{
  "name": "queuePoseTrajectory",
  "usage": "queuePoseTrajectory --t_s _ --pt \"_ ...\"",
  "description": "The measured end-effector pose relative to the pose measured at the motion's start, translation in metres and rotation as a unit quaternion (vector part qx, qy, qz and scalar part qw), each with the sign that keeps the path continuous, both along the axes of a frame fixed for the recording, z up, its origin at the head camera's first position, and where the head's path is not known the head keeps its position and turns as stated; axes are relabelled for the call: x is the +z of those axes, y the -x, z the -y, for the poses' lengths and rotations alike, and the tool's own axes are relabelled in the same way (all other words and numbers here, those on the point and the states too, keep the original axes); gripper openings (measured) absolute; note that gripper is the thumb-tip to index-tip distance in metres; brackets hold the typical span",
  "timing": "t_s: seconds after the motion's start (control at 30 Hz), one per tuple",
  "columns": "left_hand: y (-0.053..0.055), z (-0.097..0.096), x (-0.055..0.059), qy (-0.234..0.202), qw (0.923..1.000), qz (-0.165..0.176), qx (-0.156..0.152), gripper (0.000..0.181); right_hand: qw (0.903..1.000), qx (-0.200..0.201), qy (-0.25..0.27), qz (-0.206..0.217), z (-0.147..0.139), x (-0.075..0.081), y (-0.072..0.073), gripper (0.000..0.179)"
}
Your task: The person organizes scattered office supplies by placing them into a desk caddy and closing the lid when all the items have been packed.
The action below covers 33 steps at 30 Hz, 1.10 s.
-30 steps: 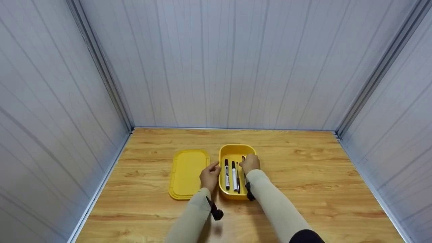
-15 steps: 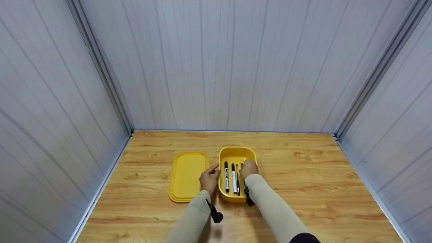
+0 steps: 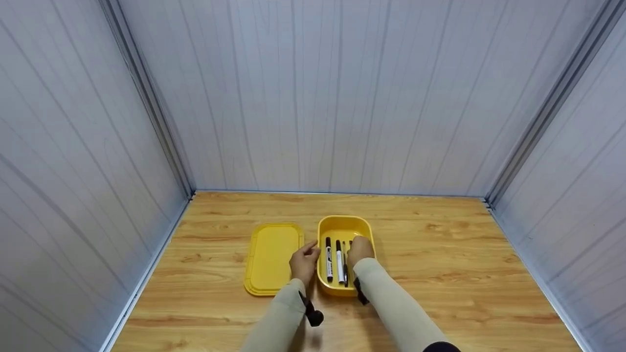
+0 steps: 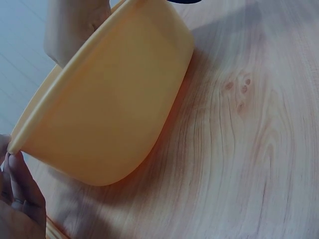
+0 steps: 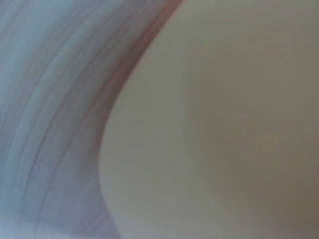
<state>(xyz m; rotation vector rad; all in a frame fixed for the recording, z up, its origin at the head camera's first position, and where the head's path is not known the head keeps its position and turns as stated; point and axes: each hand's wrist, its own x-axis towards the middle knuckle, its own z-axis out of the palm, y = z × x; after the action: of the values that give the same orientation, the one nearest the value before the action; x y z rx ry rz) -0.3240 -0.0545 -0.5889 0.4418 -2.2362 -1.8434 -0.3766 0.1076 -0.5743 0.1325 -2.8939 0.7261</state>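
Note:
A yellow plastic box [image 3: 342,224] stands uncovered on the wooden table. My left hand [image 3: 303,264] is at its left side; in the left wrist view, thumb and fingers pinch the rim of the box wall [image 4: 114,99]. Inside lie a marker [image 3: 328,261] with a black cap, a second white marker [image 3: 340,266] and a slim pen [image 3: 346,274], side by side lengthwise. My right hand [image 3: 361,250] reaches into the right part of the box and holds another slim pen [image 3: 350,242], mostly hidden under the fingers. The right wrist view has only the blurred box wall.
A yellow lid [image 3: 271,259] lies flat on the table [image 3: 440,264], just left of the box and partly beside my left hand. Pale wall panels [image 3: 313,98] enclose the table at the back and both sides.
My right hand has moved slightly toward me and lower inside the box, with the pen in it. The left hand stays at the rim. The whole view has shifted a little.

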Motion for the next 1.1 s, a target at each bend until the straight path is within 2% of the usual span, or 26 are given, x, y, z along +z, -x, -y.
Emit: queuePoseTrajectory --t_s 0.1,0.2,0.33,0.4,0.47,0.6,0.7,0.77,0.8,0.87,1.0,1.03,1.1 --pt "-0.001 -0.001 0.000 -0.005 1.0000 -0.001 -0.002 0.031 0.9997 -0.005 0.009 0.020 0.000 0.002 0.000 0.011" --pt "-0.002 -0.001 0.000 -0.009 0.9999 -0.003 -0.003 0.031 0.9988 -0.011 0.027 0.040 0.000 0.007 0.000 0.023" --pt "-0.002 -0.001 0.000 -0.009 0.9999 -0.007 -0.004 0.031 0.9969 -0.007 0.064 0.045 -0.003 0.020 0.000 0.044" --pt "-0.002 -0.001 0.000 -0.003 0.9999 -0.009 -0.003 0.030 0.9949 0.000 0.088 0.048 -0.007 0.030 0.002 0.047" --pt "-0.001 -0.001 0.000 -0.004 0.9999 -0.011 -0.003 0.030 0.9931 0.001 0.107 0.049 -0.013 0.040 0.004 0.043" --pt "-0.001 -0.002 0.000 -0.012 0.9998 -0.010 -0.009 0.031 0.9887 -0.027 0.132 0.067 -0.032 0.056 0.007 0.014" --pt "-0.001 0.000 0.001 -0.027 0.9996 -0.006 -0.011 0.031 0.9877 -0.044 0.134 0.068 -0.050 0.058 0.009 0.023" --pt "-0.001 0.001 0.002 -0.029 0.9995 -0.004 -0.010 0.031 0.9846 -0.058 0.146 0.077 -0.059 0.053 0.009 0.024" --pt "-0.001 0.002 0.002 -0.031 0.9995 -0.003 -0.010 0.031 0.9808 -0.066 0.161 0.089 -0.062 0.051 0.009 0.023" --pt "-0.002 0.004 0.003 -0.031 0.9995 -0.004 -0.007 0.031 0.9623 -0.084 0.226 0.126 -0.065 0.045 0.009 0.022" --pt "-0.005 0.006 0.004 -0.024 0.9997 -0.006 -0.004 0.031 0.9031 -0.120 0.371 0.180 -0.063 0.037 0.009 0.021" --pt "-0.006 0.006 0.005 -0.021 0.9998 -0.006 -0.003 0.031 0.8957 -0.123 0.387 0.182 -0.062 0.036 0.009 0.022" --pt "-0.007 0.006 0.006 -0.015 0.9999 -0.004 -0.002 0.031 0.8984 -0.125 0.383 0.176 -0.060 0.035 0.009 0.022"
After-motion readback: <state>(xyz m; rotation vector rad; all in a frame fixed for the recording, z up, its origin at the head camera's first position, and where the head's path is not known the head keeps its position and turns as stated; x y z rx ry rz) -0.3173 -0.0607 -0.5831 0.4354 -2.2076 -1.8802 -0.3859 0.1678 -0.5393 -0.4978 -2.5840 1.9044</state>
